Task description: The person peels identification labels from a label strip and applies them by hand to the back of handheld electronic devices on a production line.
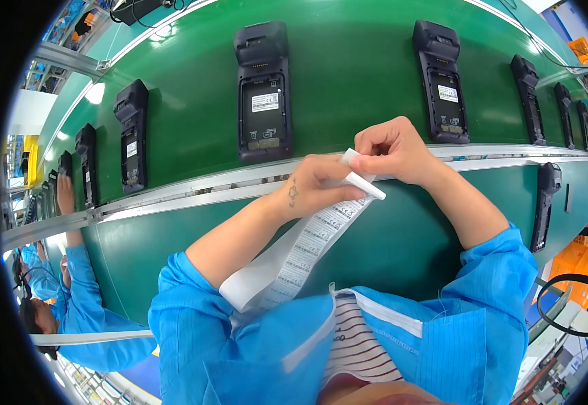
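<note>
A long white strip of printed labels [305, 248] hangs in a loop from my hands down toward my blue jacket. My left hand [317, 181] grips the strip near its upper end, where the backing is folded over the thumb. Beside it my right hand [396, 152] pinches the white tip of the strip; whether a single label is lifted there I cannot tell. Just beyond my hands lies a black handheld terminal [263, 94] with its back bay uncovered and a white label inside. Another such terminal [442, 84] lies to the right.
More black terminals stand along the green belt [348, 74], left [132, 135] and right [528, 98]. A metal rail [226, 181] separates the belt from my green worktop [402, 236], where one terminal [546, 206] lies at right. A co-worker's hand [66, 196] reaches in at far left.
</note>
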`<state>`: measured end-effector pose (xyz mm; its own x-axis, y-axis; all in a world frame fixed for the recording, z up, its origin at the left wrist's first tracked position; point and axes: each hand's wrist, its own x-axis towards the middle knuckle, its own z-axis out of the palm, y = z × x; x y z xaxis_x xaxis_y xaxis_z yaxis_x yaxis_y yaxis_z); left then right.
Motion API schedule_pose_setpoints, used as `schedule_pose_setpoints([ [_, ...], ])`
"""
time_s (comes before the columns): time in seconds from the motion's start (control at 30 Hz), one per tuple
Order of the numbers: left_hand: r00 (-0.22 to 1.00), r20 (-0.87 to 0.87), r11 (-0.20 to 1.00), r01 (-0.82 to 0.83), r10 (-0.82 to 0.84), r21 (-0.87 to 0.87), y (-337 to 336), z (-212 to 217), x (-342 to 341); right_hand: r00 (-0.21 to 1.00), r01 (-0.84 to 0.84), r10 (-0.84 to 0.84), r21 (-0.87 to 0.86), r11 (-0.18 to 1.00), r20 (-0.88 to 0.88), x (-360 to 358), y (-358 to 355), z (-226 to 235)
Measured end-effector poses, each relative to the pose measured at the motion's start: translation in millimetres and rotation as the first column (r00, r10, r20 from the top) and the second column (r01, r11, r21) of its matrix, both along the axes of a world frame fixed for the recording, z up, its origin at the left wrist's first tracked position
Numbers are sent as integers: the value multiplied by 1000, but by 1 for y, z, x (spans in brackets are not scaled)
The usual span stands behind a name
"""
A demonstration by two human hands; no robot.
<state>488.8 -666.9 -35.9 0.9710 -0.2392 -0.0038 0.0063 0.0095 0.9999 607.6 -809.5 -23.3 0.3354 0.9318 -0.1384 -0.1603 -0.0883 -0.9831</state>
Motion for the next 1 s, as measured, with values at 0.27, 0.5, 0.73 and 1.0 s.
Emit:
schedule_pose_setpoints([
  [0.27, 971, -220, 979, -129, 93, -158, -13, 2, 5, 945, 292, -305, -116, 949, -115, 3, 1, -3],
  [0.5, 932, -266, 962, -269, 247, -50, -18, -1, 8, 908, 371, -361, 9, 929, -212, 6, -8, -16],
  [0.73, 943, -278, 983, -182, 182, 26, -24, 0, 13, 621, 717, -767, 275, 640, 162, 60, -33, -2],
  [1.0, 921, -341, 975, -218, 187, -53, -30, 0, 21, 760, 624, -548, -152, 767, 350, 137, -93, -29],
])
